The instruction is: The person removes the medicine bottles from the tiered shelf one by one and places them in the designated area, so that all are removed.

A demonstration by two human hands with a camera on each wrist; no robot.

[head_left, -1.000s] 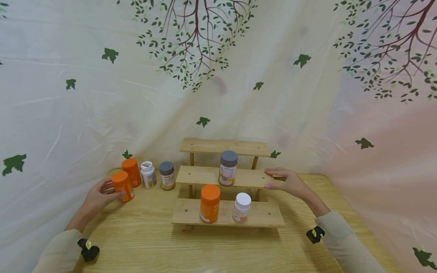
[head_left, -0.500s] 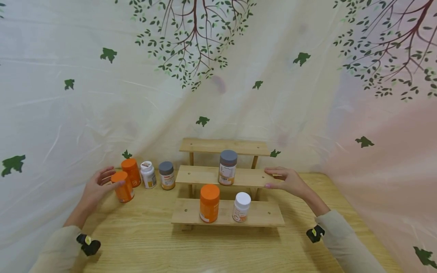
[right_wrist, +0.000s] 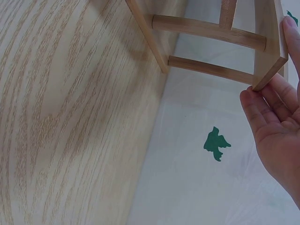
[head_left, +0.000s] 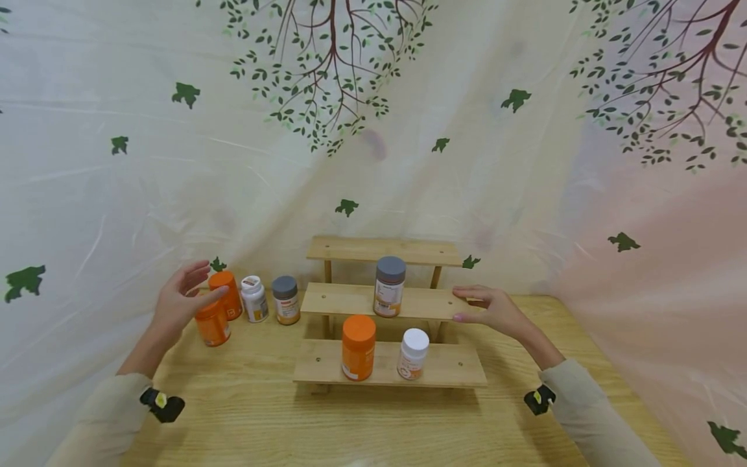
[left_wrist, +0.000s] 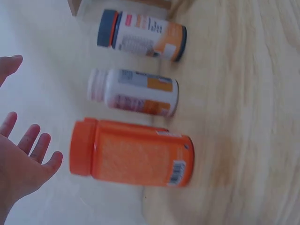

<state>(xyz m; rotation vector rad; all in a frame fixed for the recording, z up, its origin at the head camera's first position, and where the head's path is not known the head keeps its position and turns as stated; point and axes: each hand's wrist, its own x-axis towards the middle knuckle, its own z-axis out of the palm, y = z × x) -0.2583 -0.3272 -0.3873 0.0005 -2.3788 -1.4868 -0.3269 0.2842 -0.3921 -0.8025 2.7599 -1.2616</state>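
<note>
Left hand (head_left: 182,301) is hovering, fingers spread, pinching nothing. Front orange jar (head_left: 214,325) is standing upright on the table (head_left: 245,395), long axis vertical, lying low at four o'clock from that palm; left hand is clearly the nearer. Second orange jar (head_left: 233,301) is sitting behind, at one o'clock from the first; white bottle (head_left: 255,301) at two. Well apart, at three, right hand (head_left: 492,314) is pinching the middle shelf's (head_left: 338,300) end.
</note>
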